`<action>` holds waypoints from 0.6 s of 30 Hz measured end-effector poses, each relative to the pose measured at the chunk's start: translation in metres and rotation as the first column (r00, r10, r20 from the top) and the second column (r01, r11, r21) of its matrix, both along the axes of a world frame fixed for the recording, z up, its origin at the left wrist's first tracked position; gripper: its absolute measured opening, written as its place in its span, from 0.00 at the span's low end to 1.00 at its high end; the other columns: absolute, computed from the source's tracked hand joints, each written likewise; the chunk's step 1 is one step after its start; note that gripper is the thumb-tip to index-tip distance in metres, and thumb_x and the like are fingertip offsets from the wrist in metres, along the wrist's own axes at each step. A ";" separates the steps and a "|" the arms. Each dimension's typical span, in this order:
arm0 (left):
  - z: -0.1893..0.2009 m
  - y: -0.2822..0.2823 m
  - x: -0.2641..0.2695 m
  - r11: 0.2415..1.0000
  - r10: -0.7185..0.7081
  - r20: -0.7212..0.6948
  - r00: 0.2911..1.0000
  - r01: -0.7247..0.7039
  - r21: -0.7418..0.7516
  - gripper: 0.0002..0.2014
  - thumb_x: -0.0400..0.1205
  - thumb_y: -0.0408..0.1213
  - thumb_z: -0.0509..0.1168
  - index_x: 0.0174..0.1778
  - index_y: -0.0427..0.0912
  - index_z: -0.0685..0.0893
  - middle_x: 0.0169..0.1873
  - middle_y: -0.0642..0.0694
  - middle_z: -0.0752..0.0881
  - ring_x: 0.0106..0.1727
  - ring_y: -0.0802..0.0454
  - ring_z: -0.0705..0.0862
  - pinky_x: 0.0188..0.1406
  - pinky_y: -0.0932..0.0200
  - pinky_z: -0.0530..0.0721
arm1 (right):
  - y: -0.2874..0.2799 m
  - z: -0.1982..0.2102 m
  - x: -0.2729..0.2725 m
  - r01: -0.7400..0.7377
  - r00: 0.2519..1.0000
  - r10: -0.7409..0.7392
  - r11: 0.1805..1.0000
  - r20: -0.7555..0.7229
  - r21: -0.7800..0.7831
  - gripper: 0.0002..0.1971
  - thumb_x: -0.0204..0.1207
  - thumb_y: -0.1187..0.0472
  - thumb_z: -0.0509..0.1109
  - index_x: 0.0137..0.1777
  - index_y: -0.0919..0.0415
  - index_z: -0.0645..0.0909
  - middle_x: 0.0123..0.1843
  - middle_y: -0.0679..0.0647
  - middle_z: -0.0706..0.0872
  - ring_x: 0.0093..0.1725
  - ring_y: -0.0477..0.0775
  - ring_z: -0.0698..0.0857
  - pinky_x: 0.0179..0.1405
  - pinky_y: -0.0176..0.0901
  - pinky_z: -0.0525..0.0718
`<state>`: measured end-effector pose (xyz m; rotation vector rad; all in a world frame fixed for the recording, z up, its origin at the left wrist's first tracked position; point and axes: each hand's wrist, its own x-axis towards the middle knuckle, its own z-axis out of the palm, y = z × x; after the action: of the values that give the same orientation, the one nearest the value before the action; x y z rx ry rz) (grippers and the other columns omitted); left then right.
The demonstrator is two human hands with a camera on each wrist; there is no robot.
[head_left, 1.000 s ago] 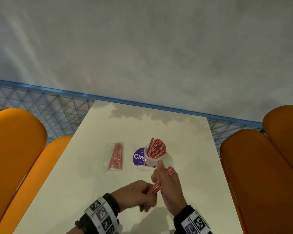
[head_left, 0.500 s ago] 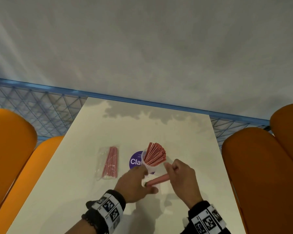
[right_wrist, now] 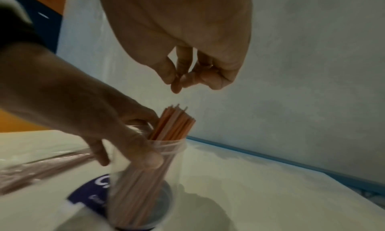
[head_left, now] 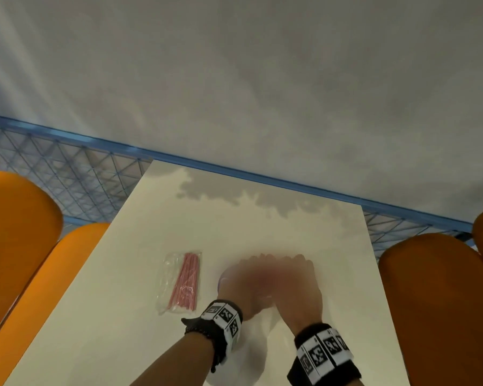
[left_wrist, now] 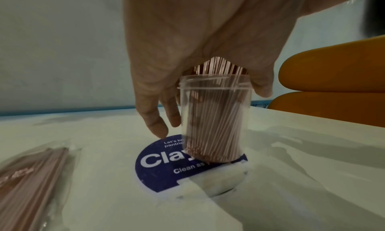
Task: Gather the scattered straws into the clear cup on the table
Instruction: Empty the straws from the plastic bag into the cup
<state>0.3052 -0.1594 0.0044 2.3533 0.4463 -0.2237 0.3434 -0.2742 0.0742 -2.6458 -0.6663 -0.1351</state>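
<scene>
both hands sit together at lower centre of the head view, blurred there, so the wrist views tell more. left hand wraps the clear cup near its rim, thumb on one side and fingers behind, steadying it. right hand hangs just above the straw tops at the upper middle of the right wrist view, fingertips loosely bunched with nothing between them that i can see; it looks released

straws stand packed in the cup, their tops fanning out above the rim and leaning a little toward the right of that frame. cup stands on a round blue sticker on the table, near the middle of the left wrist view. at the left of the frames lies a clear bag of straws, apart from the cup and still sealed as far as i can tell

risks as i judge them: the cup is light and tall and the load leans, so if the left hand lets go carelessly or pulls sideways it could tip and spill the lot. right fingers hovering so close could snag a straw tip on the way up and drag a few out. any squeeze on the thin wall may also pinch the straws and lift them
</scene>
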 end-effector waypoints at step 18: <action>-0.033 0.135 -0.072 0.801 0.594 -0.381 0.709 -0.563 0.202 0.37 0.75 0.66 0.62 0.70 0.40 0.71 0.68 0.41 0.74 0.71 0.40 0.72 0.67 0.44 0.74 | 0.012 -0.069 -0.125 -0.349 0.675 0.220 0.936 -0.704 -0.042 0.18 0.79 0.44 0.66 0.30 0.43 0.66 0.41 0.41 0.83 0.52 0.43 0.83 0.55 0.28 0.73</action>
<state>0.2337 -0.0248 -0.0282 2.0884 1.4070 -0.4280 0.2186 -0.2625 0.0054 -2.4113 -0.8224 1.0083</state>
